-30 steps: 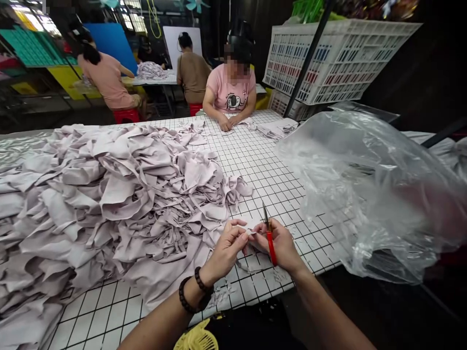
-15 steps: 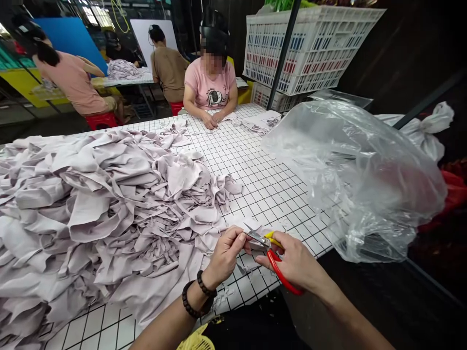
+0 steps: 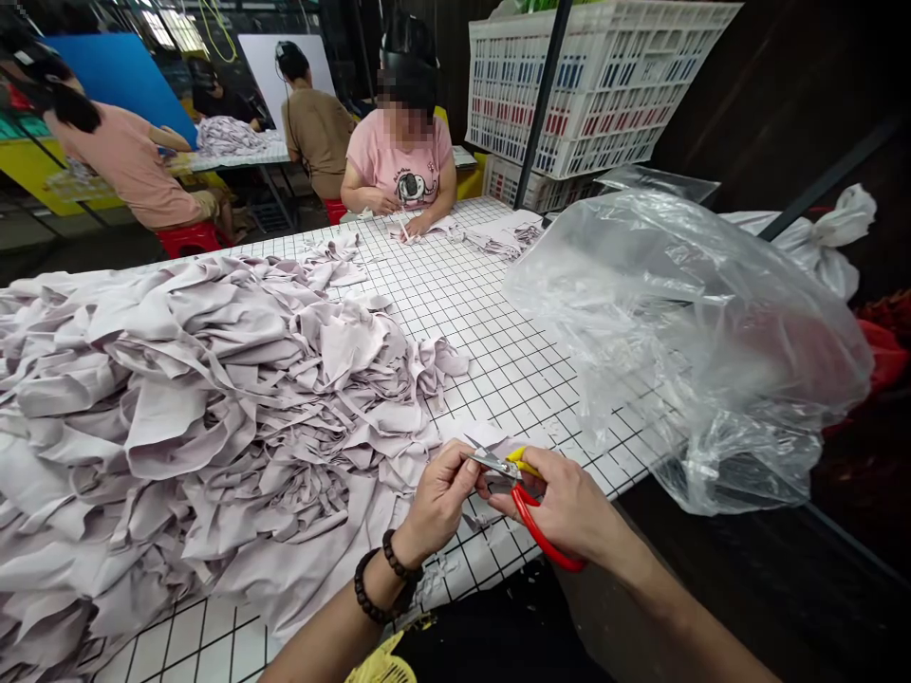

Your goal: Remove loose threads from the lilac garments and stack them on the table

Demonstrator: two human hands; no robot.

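R. hand (image 3: pixel 575 505) grips the scissors (image 3: pixel 511 469) by the handles, blades parted, long axis running diag. up-left to L. hand (image 3: pixel 439 495), whose thumb and finger I log remotely as pinched beside the tips, contents n/v, fabric pile (image 3: pixel 234 398) left.

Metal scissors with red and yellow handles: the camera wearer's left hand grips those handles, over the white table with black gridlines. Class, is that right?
Not quite: the head view shows the right hand gripping the handles, not the left hand. The scissors are indeed over the table.
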